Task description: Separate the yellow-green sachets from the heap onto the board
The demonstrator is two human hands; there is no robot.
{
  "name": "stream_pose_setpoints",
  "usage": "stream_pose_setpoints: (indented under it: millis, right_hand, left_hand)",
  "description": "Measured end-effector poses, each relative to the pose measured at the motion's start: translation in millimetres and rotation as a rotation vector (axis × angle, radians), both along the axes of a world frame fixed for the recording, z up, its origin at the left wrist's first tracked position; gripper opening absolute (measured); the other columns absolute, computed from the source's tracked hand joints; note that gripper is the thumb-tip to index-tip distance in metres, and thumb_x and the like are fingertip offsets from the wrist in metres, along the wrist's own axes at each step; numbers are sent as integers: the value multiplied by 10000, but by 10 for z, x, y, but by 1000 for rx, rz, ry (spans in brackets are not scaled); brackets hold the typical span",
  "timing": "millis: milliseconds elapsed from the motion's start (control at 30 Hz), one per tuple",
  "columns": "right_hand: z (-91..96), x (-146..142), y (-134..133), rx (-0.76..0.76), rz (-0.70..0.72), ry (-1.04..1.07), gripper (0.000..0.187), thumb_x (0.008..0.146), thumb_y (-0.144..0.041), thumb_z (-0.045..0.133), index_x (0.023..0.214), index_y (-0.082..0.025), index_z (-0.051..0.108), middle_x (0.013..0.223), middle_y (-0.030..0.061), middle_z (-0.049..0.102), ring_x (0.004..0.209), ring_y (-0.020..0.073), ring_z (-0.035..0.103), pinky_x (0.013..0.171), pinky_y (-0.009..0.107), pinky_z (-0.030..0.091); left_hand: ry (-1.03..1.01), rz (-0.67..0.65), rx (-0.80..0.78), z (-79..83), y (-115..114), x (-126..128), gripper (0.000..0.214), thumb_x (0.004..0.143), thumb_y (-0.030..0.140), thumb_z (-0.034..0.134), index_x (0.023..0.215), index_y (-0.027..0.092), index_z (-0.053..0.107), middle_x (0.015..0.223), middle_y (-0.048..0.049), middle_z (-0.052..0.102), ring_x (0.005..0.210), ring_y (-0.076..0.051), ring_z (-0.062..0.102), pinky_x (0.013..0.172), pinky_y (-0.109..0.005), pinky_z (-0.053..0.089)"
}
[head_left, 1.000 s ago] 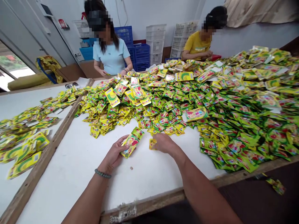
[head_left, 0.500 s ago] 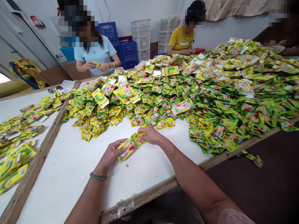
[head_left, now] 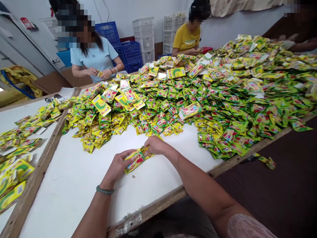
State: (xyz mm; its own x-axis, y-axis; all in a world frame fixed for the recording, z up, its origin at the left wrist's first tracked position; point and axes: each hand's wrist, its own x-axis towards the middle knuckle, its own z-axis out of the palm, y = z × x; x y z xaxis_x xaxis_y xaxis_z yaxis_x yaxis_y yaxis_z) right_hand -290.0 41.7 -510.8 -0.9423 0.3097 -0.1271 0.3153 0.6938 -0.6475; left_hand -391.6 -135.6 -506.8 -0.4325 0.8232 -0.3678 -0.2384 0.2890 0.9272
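My left hand is closed around a small flat yellow-and-green printed carton, held just above the white tabletop, thumb on its front face. At the carton's right end my right hand has its fingers pinched together on a yellow sachet. Part of the sachet is hidden by the fingers, and how much of it sits inside the carton cannot be made out. Just beyond both hands lies a large heap of yellow and green sachets, with several cartons on top.
A wooden strip divides the white table; more yellow cartons lie left of it. Across the table, one person in light blue and another in yellow handle small items. Blue crates and white crates stand behind.
My right fingers have moved slightly left and down, closer to the carton's end, covering more of the sachet. The whole view has shifted a little.
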Motion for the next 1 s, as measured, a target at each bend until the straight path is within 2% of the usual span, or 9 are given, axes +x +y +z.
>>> stream_pose_setpoints:
  millis: [133,233,333,500,600,700,767,900,1000]
  right_hand:
    - [52,23,-23,-39,-20,39,166,492,-191,772,642,-207,702,548,-24,552,573,116,470,514,222,294]
    - [67,44,-22,-298,-74,195,280,583,-201,709,858,-201,653,579,-60,499,551,88,451,508,193,309]
    - [71,34,-39,-536,-115,322,426,679,-213,634,1088,-198,515,606,-80,481,519,73,444,500,181,327]
    - [73,-25,-149,-495,-123,366,496,703,-108,556,1177,-216,456,683,-50,554,591,86,522,574,201,397]
    - [75,-42,-203,-488,-195,407,536,704,-120,564,1214,-215,431,756,-22,599,645,102,560,631,225,435]
    - [77,-50,-250,-525,-188,380,546,713,-98,529,1232,-226,417,720,-30,612,637,106,567,633,225,440]
    - [86,-53,-274,-578,-151,355,546,731,-107,514,1249,-238,404,692,-39,605,632,104,562,627,219,434]
    - [128,-47,-307,-841,-123,351,560,786,-210,517,1309,-218,315,739,-18,606,631,104,555,605,219,435]
    - [148,-58,-374,-818,-31,294,584,770,-222,554,1309,-218,328,698,-36,588,605,93,537,590,207,428]
  left_hand:
    - [48,0,-17,-5,8,4,474,600,324,780,1026,148,670,960,-68,715,802,-211,661,721,-278,512]
    - [-49,105,-2,-4,16,-1,509,572,315,799,1031,143,659,920,-73,722,751,-199,669,688,-278,522]
    - [-162,176,31,13,31,14,493,577,286,801,1023,136,652,881,-75,728,703,-177,672,661,-264,525]
    - [-195,175,64,33,42,38,449,596,273,792,999,124,661,849,-72,731,680,-166,668,648,-248,515]
    - [-200,197,71,34,34,28,449,593,276,793,993,119,664,843,-71,730,689,-173,668,657,-257,517]
    - [-199,212,95,44,36,24,454,596,278,790,996,108,659,836,-78,727,695,-183,669,655,-270,520]
    - [-200,224,103,60,39,27,451,599,278,788,997,109,658,825,-74,727,685,-179,666,643,-262,516]
    - [-214,244,97,86,14,33,414,614,290,776,974,119,664,799,-61,727,677,-159,661,645,-235,508]
    - [-208,197,77,72,-24,42,397,628,308,766,961,117,662,796,-68,725,680,-159,662,651,-241,510]
